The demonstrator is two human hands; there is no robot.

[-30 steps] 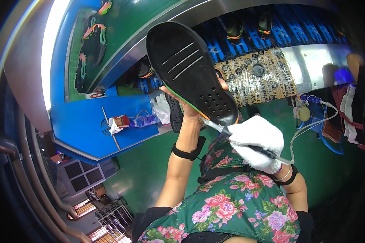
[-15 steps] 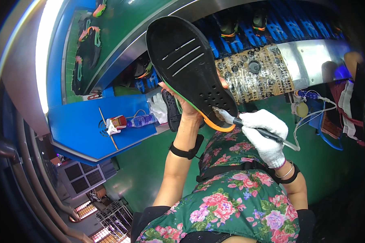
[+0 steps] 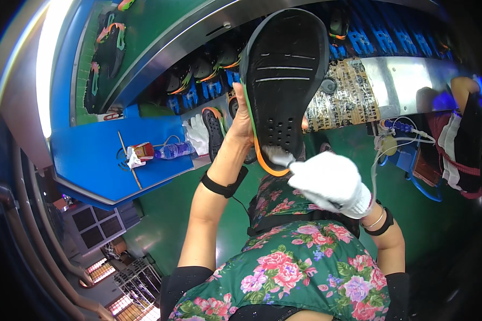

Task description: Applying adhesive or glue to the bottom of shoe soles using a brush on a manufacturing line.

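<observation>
Floor (image 3: 166,230), green and glossy, is showing on both sides of the person I am watching from afar. At the left, a blue worktop (image 3: 80,155) is jutting out, and across the upper right a metal ledge (image 3: 396,80) is running, partly covered by taped brown cardboard (image 3: 353,96). A floral green apron (image 3: 289,267) is covering the body at the bottom of my view.

Past the apron, I am seeing a black shoe sole (image 3: 289,48) being held up in front of the ledge, its broad toe end pointing away from the body and its orange-edged heel end lying nearer. Pale lines are crossing the toe part, and small round holes are dotting the part near the heel.

The right hand (image 3: 326,182), in a white glove, is gripping a brush (image 3: 280,157), whose handle is mostly hiding from me. The bare left hand (image 3: 242,120) is clasping the shoe sole, thumb along its left edge, fingertips showing at its right.

A spare glove (image 3: 197,135) is lying by the worktop's right edge, and beside it a clear bottle (image 3: 172,150) is resting on its side, near a red box (image 3: 142,151). The brush's pale bristles are touching the heel end.
</observation>
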